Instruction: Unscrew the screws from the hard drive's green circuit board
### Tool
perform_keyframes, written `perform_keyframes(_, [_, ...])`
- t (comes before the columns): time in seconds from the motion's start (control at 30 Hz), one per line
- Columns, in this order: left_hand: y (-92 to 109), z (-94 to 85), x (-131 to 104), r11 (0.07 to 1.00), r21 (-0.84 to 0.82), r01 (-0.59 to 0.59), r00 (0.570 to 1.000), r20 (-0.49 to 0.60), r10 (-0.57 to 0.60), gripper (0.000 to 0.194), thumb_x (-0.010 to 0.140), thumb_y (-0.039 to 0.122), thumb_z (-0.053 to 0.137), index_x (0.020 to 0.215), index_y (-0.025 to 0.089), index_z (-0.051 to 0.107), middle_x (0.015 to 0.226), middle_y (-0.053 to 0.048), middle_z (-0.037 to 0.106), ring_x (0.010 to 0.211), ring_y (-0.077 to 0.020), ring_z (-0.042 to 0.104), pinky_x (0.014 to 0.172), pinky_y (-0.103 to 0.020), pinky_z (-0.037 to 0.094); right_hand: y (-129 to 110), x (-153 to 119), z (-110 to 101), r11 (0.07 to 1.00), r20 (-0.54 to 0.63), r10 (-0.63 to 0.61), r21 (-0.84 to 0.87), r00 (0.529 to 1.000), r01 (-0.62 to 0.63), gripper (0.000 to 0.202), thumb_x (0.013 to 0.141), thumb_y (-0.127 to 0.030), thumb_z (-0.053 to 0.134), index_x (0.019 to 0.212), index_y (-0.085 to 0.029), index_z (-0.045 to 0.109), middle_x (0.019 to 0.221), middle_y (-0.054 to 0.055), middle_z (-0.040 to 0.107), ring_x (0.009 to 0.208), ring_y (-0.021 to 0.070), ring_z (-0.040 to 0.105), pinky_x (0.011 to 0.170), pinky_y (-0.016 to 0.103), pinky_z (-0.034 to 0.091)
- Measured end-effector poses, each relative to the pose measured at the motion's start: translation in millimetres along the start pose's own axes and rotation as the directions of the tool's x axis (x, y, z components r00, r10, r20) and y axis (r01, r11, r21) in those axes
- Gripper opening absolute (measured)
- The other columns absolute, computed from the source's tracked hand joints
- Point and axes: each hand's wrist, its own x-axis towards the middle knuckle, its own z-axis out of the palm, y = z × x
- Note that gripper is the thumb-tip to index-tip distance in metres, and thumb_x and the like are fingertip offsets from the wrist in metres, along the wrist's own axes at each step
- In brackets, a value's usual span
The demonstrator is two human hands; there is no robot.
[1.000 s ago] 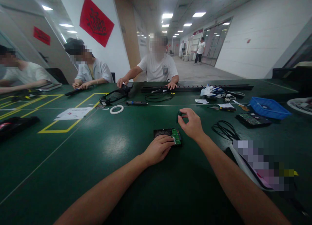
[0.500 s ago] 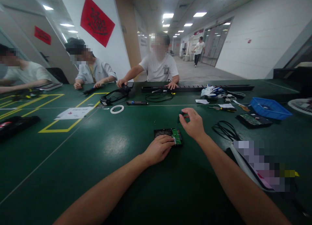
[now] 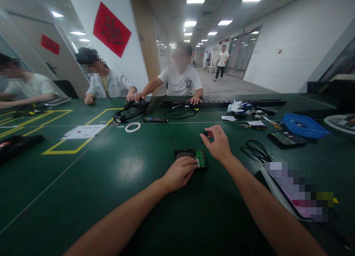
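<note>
On the green table in front of me lies a hard drive (image 3: pixel 201 160), its green circuit board facing up. My left hand (image 3: pixel 181 171) holds the drive from the near side, fingers closed together over its front part; the thumb is hidden. Up and to the right of the drive, my right hand (image 3: pixel 219 142) pinches a small screwdriver (image 3: pixel 204 133) by its dark handle. The handle is partly covered by the fingers, and I cannot make out the tip.
To the right are a black cable (image 3: pixel 255 150), another drive (image 3: pixel 287 138), a blue tray (image 3: pixel 305 125), pliers (image 3: pixel 252 126) and white-blue gloves (image 3: pixel 240 107). Ahead lie a white ring (image 3: pixel 132 127), a black headset-like frame (image 3: pixel 131 110) and a long black rail (image 3: pixel 222 103). Co-workers sit opposite.
My right hand has shifted slightly left, its grip on the screwdriver turned. My left hand stays on the hard drive. One co-worker's hand has moved over to the black frame.
</note>
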Motion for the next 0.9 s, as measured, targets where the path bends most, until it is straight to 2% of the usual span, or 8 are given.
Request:
perform_keyframes(0.17, [-0.4, 1.0, 0.3, 1.000, 0.000, -0.009, 1.000, -0.012, 0.009, 0.033, 0.096, 0.016, 0.049, 0.126, 0.021, 0.062, 0.125, -0.009, 0.066, 0.121, -0.0231, 0.058, 0.103, -0.047, 0.049, -1.8, -0.2, -0.1, 1.000, 0.020, -0.015, 0.028, 1.000, 0.015, 0.020, 0.091, -0.027, 0.057, 0.111, -0.024, 0.057, 0.103, 0.008, 0.056, 0.082, 0.0212, 0.061, 0.077, 0.041, 0.058])
perform_keyframes(0.4, [-2.3, 2.8, -0.9, 1.000, 0.000, -0.010, 1.000, -0.009, 0.010, 0.034, 0.095, 0.016, 0.049, 0.127, 0.022, 0.061, 0.126, -0.009, 0.065, 0.120, -0.0235, 0.058, 0.102, -0.047, 0.049, 0.6, -0.2, 1.1, 0.999, -0.022, 0.008, 0.052, 1.000, -0.007, 0.018, 0.089, -0.027, 0.060, 0.107, -0.024, 0.058, 0.107, 0.009, 0.054, 0.089, 0.0224, 0.062, 0.073, 0.040, 0.061])
perform_keyframes(0.63, [-2.3, 2.3, -1.5, 1.000, 0.004, -0.008, 1.000, 0.005, 0.008, 0.035, 0.093, 0.014, 0.052, 0.127, 0.021, 0.060, 0.126, -0.008, 0.065, 0.121, -0.0218, 0.057, 0.104, -0.044, 0.047, 1.4, 0.6, 2.8, 0.992, -0.018, -0.018, 0.121, 1.000, 0.020, 0.019, 0.090, -0.024, 0.058, 0.109, -0.024, 0.057, 0.117, 0.010, 0.062, 0.107, 0.0255, 0.062, 0.078, 0.041, 0.062])
perform_keyframes(0.73, [-1.8, 1.6, -1.5, 1.000, -0.001, -0.013, 1.000, 0.002, 0.013, 0.035, 0.094, 0.015, 0.052, 0.127, 0.021, 0.060, 0.127, -0.009, 0.065, 0.121, -0.0222, 0.057, 0.104, -0.045, 0.047, 2.6, -0.1, 3.7, 0.996, 0.002, -0.003, 0.094, 1.000, 0.002, 0.023, 0.090, -0.023, 0.056, 0.113, -0.024, 0.057, 0.116, 0.009, 0.064, 0.100, 0.0242, 0.065, 0.081, 0.041, 0.060])
perform_keyframes(0.9, [-2.1, 2.6, -1.7, 1.000, -0.003, -0.010, 1.000, -0.009, 0.010, 0.034, 0.095, 0.016, 0.051, 0.127, 0.021, 0.061, 0.127, -0.009, 0.065, 0.121, -0.0237, 0.057, 0.104, -0.046, 0.048, 4.3, -0.9, 3.5, 0.998, 0.015, 0.042, 0.044, 0.999, -0.043, 0.021, 0.089, -0.027, 0.059, 0.109, -0.023, 0.058, 0.107, 0.009, 0.065, 0.084, 0.0227, 0.066, 0.077, 0.040, 0.059])
